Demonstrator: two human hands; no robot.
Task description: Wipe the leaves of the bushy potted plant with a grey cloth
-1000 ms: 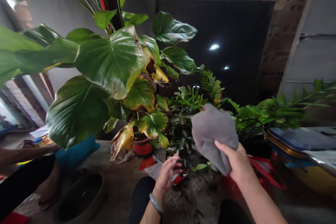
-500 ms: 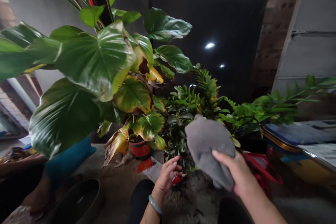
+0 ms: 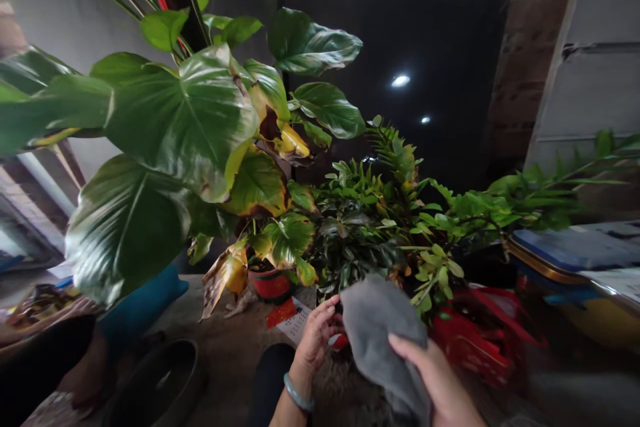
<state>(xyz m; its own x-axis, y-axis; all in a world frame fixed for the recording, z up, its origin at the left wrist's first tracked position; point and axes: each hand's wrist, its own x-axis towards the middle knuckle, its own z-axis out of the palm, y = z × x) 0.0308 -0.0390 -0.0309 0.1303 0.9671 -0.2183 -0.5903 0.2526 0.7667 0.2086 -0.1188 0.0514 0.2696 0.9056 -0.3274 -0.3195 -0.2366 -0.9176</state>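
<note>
The right hand [image 3: 440, 377]'s fingers grasp the cloth [image 3: 380, 327], which spreads ahead and left of them, near the left hand [image 3: 314, 340]; its fingers are half curled, and I cannot tell whether they pinch anything. The plant [image 3: 355, 233] rises beyond both sets of fingers, a red bag [image 3: 470, 343] right of the grasping ones

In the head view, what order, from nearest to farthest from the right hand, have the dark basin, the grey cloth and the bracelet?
1. Grey cloth, held in the right hand.
2. Bracelet, on the wrist of the left hand.
3. Dark basin, far to the left.
</note>
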